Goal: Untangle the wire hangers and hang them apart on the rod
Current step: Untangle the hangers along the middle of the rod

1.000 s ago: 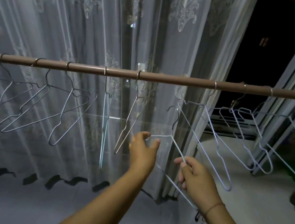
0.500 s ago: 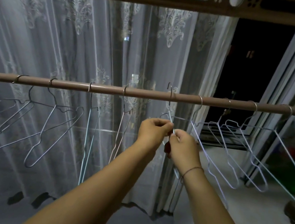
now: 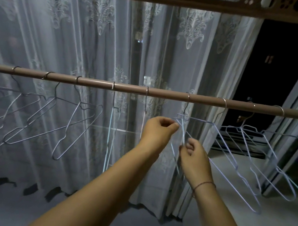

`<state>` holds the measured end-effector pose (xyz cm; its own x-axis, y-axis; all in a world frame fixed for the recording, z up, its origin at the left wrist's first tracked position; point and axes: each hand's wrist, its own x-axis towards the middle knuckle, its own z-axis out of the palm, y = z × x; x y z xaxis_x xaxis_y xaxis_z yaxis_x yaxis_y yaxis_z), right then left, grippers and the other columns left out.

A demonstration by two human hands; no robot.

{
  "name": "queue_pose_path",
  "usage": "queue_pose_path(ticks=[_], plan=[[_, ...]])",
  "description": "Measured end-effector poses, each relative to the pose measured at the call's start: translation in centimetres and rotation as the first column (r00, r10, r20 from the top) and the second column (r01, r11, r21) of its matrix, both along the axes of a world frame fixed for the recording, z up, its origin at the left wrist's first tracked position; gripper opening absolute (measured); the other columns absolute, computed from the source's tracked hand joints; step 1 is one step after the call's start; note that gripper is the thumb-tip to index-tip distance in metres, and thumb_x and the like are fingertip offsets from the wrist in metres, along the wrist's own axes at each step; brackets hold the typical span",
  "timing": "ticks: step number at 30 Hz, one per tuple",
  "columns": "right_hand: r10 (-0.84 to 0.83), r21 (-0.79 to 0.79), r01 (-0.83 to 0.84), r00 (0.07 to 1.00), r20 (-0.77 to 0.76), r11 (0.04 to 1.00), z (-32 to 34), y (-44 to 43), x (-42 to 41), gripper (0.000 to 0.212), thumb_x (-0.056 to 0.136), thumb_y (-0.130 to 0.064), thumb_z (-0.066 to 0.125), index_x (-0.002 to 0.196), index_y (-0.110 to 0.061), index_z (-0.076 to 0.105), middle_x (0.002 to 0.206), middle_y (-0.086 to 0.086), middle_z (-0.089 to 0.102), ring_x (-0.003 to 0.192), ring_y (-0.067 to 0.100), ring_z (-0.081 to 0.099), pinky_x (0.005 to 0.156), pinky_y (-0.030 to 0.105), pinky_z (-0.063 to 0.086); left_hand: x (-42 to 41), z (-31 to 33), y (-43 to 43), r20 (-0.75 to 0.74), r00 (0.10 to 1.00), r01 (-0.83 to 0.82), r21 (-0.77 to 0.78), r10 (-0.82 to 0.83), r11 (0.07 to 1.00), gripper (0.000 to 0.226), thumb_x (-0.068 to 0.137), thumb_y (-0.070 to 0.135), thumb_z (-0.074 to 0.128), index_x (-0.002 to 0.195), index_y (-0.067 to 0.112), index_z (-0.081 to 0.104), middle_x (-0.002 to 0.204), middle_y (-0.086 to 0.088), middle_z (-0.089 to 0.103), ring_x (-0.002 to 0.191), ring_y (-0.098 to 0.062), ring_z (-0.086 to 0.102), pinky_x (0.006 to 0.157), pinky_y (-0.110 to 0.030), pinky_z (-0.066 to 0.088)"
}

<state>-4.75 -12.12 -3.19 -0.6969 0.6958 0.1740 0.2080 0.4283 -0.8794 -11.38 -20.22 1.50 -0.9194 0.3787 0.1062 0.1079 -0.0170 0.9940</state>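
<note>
Wire hanger (image 3: 200,121) on rod (image 3: 128,88), pinched in right hand (image 3: 194,155), left hand's (image 3: 159,128) hold unclear, lower wire behind hands

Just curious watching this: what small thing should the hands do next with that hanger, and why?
Probably let go, gently. The hanger that the left hand and right hand pinch already has its hook over the rod, with gaps to the hooks either side.

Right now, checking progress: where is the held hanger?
Head view, right of centre: the hanger hangs on the rod, pinched by left hand and right hand.
</note>
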Motion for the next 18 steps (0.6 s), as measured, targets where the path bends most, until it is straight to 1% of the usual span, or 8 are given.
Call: queue_pose_path(ticks=[1, 3, 6, 8, 10, 11, 15, 18], plan=[[-0.008, 0.018, 0.009, 1.000, -0.015, 1.000, 0.0, -0.3, 0.2, 0.043, 0.090, -0.029, 0.049, 0.132, -0.019, 0.041, 0.137, 0.004, 0.046, 0.119, 0.022, 0.049, 0.099, 0.038, 0.044, -0.2, 0.3, -0.9, -0.024, 1.000, -0.019, 0.011, 0.019, 1.000, 0.020, 0.086, 0.019, 0.062, 0.104, 0.013, 0.066, 0.091, 0.000, 0.067, 0.084, -0.011, 0.060, 0.074, -0.021, 0.047], [-0.019, 0.092, 0.025, 0.998, -0.067, 0.995, 0.4, -1.4, 0.6, 0.050, 0.090, -0.027, 0.049, 0.137, -0.017, 0.034, 0.143, 0.003, 0.034, 0.126, 0.023, 0.042, 0.100, 0.034, 0.038, -1.0, 0.7, -2.9, -0.069, 0.994, -0.081, 0.049, 0.085, 0.995, 0.023, 0.085, 0.018, 0.062, 0.107, 0.010, 0.066, 0.090, -0.002, 0.067, 0.079, -0.010, 0.059, 0.074, -0.021, 0.046], [0.018, 0.202, 0.010, 0.991, -0.136, 0.979, 1.4, -3.7, 0.6, 0.049, 0.089, -0.024, 0.050, 0.135, -0.016, 0.036, 0.144, 0.001, 0.031, 0.131, 0.021, 0.035, 0.098, 0.030, 0.035, -2.8, 1.1, -6.2, -0.092, 0.979, -0.173, 0.109, 0.183, 0.979, 0.023, 0.086, 0.012, 0.061, 0.107, 0.006, 0.067, 0.090, -0.005, 0.066, 0.072, -0.006, 0.055, 0.072, -0.018, 0.045], [0.087, 0.230, -0.049, 0.984, -0.158, 0.972, 2.1, -5.8, 0.3, 0.047, 0.090, -0.024, 0.050, 0.134, -0.018, 0.037, 0.143, -0.003, 0.032, 0.132, 0.015, 0.032, 0.094, 0.022, 0.030, -4.0, 0.9, -8.3, -0.074, 0.971, -0.219, 0.110, 0.228, 0.970, 0.023, 0.086, 0.013, 0.061, 0.108, 0.006, 0.067, 0.094, -0.006, 0.067, 0.080, -0.011, 0.059, 0.080, -0.023, 0.047], [0.161, 0.220, -0.119, 0.969, -0.188, 0.968, 2.7, -7.9, -0.4, 0.046, 0.090, -0.024, 0.050, 0.135, -0.019, 0.037, 0.141, -0.004, 0.033, 0.131, 0.011, 0.033, 0.096, 0.018, 0.026, -5.1, 0.5, -9.9, -0.058, 0.965, -0.250, 0.091, 0.255, 0.964, 0.025, 0.086, 0.015, 0.061, 0.110, 0.008, 0.066, 0.100, -0.006, 0.068, 0.091, -0.015, 0.061, 0.088, -0.027, 0.048], [0.194, 0.203, -0.152, 0.959, -0.205, 0.967, 2.8, -9.0, -0.9, 0.046, 0.090, -0.023, 0.050, 0.134, -0.019, 0.038, 0.140, -0.005, 0.034, 0.131, 0.011, 0.034, 0.098, 0.018, 0.027, -5.7, 0.3, -10.7, -0.056, 0.963, -0.257, 0.088, 0.262, 0.962, 0.026, 0.086, 0.015, 0.061, 0.110, 0.008, 0.066, 0.101, -0.005, 0.068, 0.093, -0.015, 0.061, 0.088, -0.027, 0.048], [0.282, 0.087, -0.270, 0.940, -0.193, 0.959, 2.0, -13.1, -3.6, 0.046, 0.090, -0.025, 0.051, 0.134, -0.024, 0.038, 0.139, -0.007, 0.037, 0.129, 0.009, 0.038, 0.108, 0.031, 0.035, -7.9, -0.6, -12.7, -0.063, 0.965, -0.249, 0.091, 0.255, 0.964, 0.023, 0.086, 0.013, 0.061, 0.108, 0.009, 0.065, 0.093, -0.001, 0.066, 0.080, -0.007, 0.059, 0.074, -0.017, 0.046], [0.239, 0.038, -0.236, 0.964, -0.116, 0.971, 0.7, -14.9, -5.6, 0.047, 0.088, -0.027, 0.053, 0.133, -0.025, 0.038, 0.128, -0.010, 0.040, 0.121, 0.006, 0.041, 0.100, 0.025, 0.038, -9.5, -1.6, -13.3, -0.023, 0.975, -0.218, 0.061, 0.219, 0.974, 0.022, 0.086, 0.014, 0.061, 0.107, 0.009, 0.065, 0.093, -0.002, 0.065, 0.085, -0.012, 0.059, 0.080, -0.023, 0.046]])
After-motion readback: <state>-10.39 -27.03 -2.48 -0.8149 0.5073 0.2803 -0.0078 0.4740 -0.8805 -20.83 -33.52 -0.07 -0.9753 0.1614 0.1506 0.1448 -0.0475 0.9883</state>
